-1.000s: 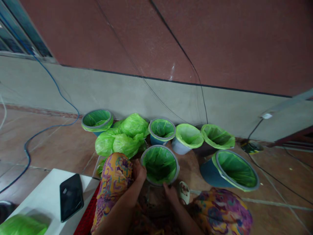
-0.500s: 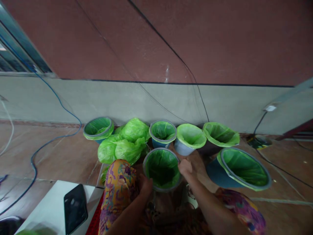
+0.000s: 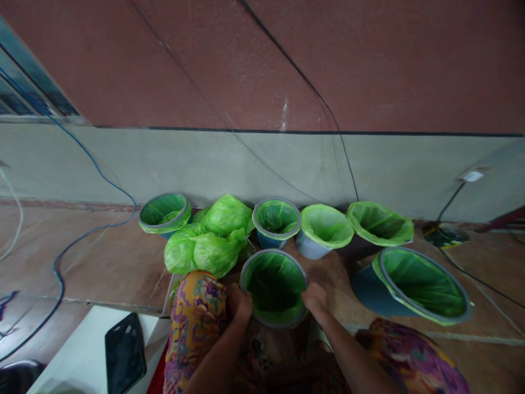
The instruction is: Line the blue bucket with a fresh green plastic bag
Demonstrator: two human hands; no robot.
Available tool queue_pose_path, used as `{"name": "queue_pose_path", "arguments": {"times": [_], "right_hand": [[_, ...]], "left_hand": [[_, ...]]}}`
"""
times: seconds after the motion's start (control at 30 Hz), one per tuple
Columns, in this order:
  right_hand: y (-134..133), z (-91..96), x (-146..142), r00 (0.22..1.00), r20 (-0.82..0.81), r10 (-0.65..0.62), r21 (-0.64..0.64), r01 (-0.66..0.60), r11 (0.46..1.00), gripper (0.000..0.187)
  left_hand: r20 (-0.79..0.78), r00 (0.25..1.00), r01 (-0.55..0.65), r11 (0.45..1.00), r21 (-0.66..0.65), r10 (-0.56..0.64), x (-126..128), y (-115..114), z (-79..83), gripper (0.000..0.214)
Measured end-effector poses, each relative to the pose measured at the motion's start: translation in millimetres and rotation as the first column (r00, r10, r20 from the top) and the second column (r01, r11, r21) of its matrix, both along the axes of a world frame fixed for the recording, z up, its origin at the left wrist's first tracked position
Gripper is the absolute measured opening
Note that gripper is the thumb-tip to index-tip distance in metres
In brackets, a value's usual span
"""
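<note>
I have the left hand (image 3: 241,305) and right hand (image 3: 315,298) curled nearly closed on opposite sides of the gray-rimmed bin (image 3: 271,251) between the knees (image 3: 197,306), and from here I'd press evenly with both so its green plastic liner (image 3: 274,287) lies smooth and untorn.

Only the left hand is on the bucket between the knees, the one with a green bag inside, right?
No: the head view shows the right hand on the bucket too, opposite the left hand. A green bag does line it.
</note>
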State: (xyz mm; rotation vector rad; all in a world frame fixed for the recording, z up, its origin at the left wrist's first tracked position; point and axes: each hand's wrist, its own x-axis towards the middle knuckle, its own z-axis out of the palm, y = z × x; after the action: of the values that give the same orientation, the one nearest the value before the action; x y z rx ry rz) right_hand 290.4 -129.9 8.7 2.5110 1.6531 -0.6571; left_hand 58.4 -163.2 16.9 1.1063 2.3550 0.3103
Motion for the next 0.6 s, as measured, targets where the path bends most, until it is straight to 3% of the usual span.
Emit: {"name": "queue_pose_path", "arguments": {"times": [0.17, 0.3, 0.6], "right_hand": [[3.6, 13.7, -4.2, 0.999, 0.029, -0.022, 0.024, 0.022, 0.999, 0.036], [9.5, 22.0, -6.5, 0.999, 0.031, 0.042, 0.105, -0.045, 0.993, 0.036], [9.3, 7.5, 0.1, 0.996, 0.006, 0.087, 0.130, -0.087, 0.988, 0.035]], "left_hand": [[0.035, 0.999, -0.015, 1.000, 0.027, 0.014, 3.1, -3.4, -0.9, 0.036], [0.046, 0.998, -0.033, 0.999, 0.029, 0.031, 8.0, -9.4, -2.4, 0.037], [0.067, 0.998, -0.008, 1.000, 0.011, 0.007, 7.2, -11.1, 0.1, 0.025]]}}
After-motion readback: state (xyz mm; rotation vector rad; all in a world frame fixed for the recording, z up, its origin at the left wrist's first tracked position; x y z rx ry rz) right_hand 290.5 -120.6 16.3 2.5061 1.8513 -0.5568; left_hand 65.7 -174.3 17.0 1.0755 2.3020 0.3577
